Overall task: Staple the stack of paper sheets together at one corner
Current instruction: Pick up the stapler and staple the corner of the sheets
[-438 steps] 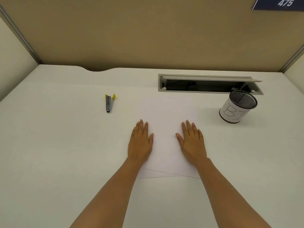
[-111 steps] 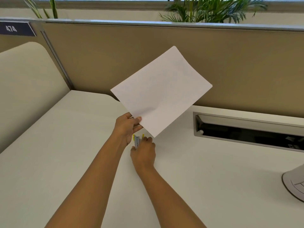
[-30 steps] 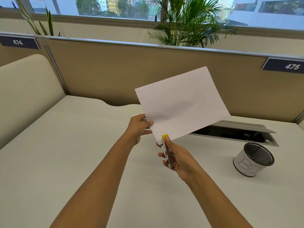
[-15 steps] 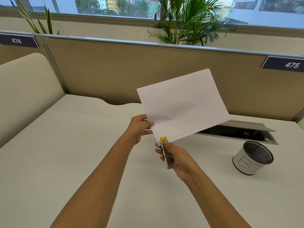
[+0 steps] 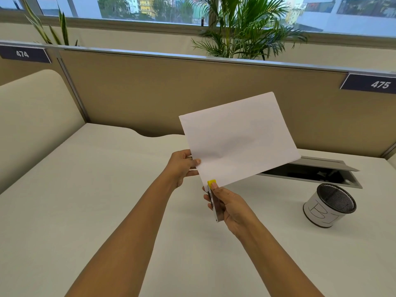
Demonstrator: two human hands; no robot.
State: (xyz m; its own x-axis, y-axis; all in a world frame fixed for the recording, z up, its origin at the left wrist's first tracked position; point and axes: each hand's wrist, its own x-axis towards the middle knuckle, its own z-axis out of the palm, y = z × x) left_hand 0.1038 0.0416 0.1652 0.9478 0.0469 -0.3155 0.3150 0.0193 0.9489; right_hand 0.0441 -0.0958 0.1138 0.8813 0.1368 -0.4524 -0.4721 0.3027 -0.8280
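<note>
A stack of white paper sheets (image 5: 237, 142) is held up in the air above a pale desk (image 5: 85, 189), tilted so that its lowest corner points down toward the viewer. The left hand (image 5: 182, 166) is closed on the left edge of the stack, with the thumb pressed on the front face and the fingers tucked behind. The right hand (image 5: 229, 206) is wrapped around a small metal stapler (image 5: 214, 202) with a yellow tip, and the thumb is laid along its top. The yellow tip is set over the lowest corner of the stack, so that the corner appears to sit in the stapler's mouth; whether the stapler is fully squeezed cannot be told. Both forearms are bare and are stretched forward from the bottom of the view.

On the desk to the right, a round mesh pen cup (image 5: 330, 205) wrapped in white paper is seen, well apart from the hands. Behind it, an open cable tray (image 5: 310, 174) is sunk into the desk. A tan partition (image 5: 150, 88) is stood along the back, with number plates reading 474 (image 5: 22, 54) and 475 (image 5: 380, 84). Palm plants (image 5: 242, 28) and a window are seen beyond.
</note>
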